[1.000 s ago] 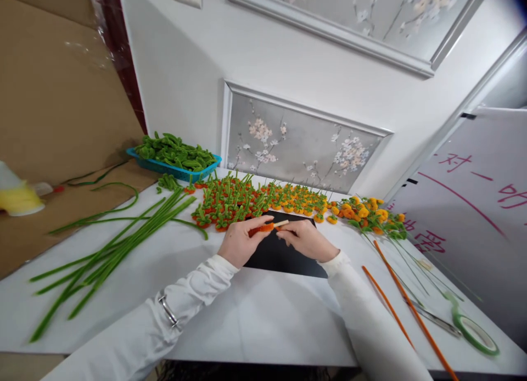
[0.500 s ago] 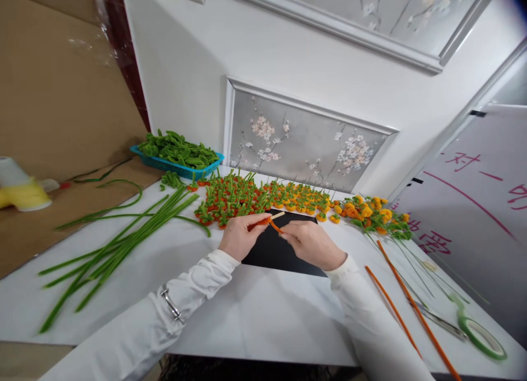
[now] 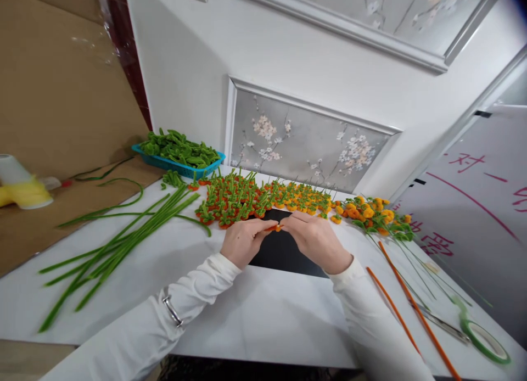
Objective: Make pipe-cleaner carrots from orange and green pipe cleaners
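Note:
Both hands meet over a black mat on the white table. My left hand is closed, its thumb and fingertips pinching an orange pipe cleaner. From the other side my right hand pinches the same small orange piece, and its fingers cover part of it. The thin pale stick seen earlier is now hidden by the fingers. Just beyond the hands stand rows of small orange flower pieces with green stems, with yellow-orange ones to their right.
A blue basket of green fuzzy pieces stands at the back left. Long green pipe cleaners lie at left. On the right are finished flowers, two orange pipe cleaners, scissors and green tape.
My right hand has moved in and up against my left, fingers curling over the orange pipe cleaner. Its loose end, which stretched between the hands, and the pale stick are now covered.

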Motion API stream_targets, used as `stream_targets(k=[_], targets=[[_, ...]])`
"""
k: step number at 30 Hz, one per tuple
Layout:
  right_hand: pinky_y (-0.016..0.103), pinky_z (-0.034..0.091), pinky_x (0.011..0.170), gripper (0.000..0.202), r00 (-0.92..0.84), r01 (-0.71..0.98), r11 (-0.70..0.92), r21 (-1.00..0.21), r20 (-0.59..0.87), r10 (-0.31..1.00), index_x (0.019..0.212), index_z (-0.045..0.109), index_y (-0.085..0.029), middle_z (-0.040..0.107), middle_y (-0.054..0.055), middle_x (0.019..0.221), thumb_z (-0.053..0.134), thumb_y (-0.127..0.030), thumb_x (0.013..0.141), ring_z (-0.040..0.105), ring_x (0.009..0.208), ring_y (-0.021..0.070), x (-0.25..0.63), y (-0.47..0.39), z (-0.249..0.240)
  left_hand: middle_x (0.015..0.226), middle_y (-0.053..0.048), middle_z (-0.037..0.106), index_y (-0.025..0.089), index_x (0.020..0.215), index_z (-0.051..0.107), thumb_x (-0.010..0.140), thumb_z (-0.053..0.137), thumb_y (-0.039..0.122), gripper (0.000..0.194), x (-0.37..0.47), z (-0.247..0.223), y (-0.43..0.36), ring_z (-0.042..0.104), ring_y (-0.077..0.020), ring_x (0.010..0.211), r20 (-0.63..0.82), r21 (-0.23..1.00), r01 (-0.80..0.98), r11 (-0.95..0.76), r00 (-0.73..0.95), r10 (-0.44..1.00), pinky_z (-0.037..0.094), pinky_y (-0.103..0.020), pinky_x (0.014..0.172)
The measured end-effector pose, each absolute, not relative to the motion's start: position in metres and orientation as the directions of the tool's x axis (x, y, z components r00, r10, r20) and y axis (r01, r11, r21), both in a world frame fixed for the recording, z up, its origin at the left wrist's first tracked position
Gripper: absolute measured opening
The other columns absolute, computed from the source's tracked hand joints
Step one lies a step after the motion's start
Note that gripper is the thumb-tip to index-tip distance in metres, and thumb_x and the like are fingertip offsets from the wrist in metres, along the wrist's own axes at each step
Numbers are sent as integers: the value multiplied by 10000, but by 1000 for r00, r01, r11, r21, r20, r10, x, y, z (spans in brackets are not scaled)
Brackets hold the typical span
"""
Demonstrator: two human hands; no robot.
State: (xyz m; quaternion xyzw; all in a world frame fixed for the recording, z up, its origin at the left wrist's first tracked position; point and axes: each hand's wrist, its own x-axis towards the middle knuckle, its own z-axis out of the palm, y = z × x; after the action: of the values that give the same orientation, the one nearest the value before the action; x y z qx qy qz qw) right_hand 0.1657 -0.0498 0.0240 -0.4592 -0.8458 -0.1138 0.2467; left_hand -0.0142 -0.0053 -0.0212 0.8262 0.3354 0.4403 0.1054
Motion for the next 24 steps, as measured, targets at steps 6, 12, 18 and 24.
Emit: stream_targets(k=[6,12,18,24], targets=[[237,419,697,168,-323,769,587,-254,637,700,871,617,-202,623,44,834,454,-230,902,574,764,146,167,-46,28,939,-14,727,229,1020,675,841,527,214,233,-12,-22,-8,684,-165,792,673,423,462,-779,415,612,520,-244,712],[239,418,633,136,-263,704,560,-436,573,776,789,645,-203,648,14,750,533,-255,846,566,671,140,178,-34,24,853,-31,720,183,895,673,832,524,166,163,-10,-20,-12,661,-154,747,676,445,363,-819,463,573,484,-234,704],[214,361,544,160,-269,708,487,-511,443,855,751,660,-193,624,-17,651,535,-250,832,528,585,116,186,-26,16,708,7,644,177,873,574,839,468,137,118,-8,-16,-20,565,-112,581,550,572,343,-745,514,658,399,-209,581],[198,342,534,179,-320,757,491,-430,411,854,751,660,-198,594,-30,606,519,-244,851,501,545,97,184,-31,18,717,1,613,154,835,594,869,428,307,227,-7,-10,-17,512,-108,598,418,803,199,-562,484,769,392,-211,588]])
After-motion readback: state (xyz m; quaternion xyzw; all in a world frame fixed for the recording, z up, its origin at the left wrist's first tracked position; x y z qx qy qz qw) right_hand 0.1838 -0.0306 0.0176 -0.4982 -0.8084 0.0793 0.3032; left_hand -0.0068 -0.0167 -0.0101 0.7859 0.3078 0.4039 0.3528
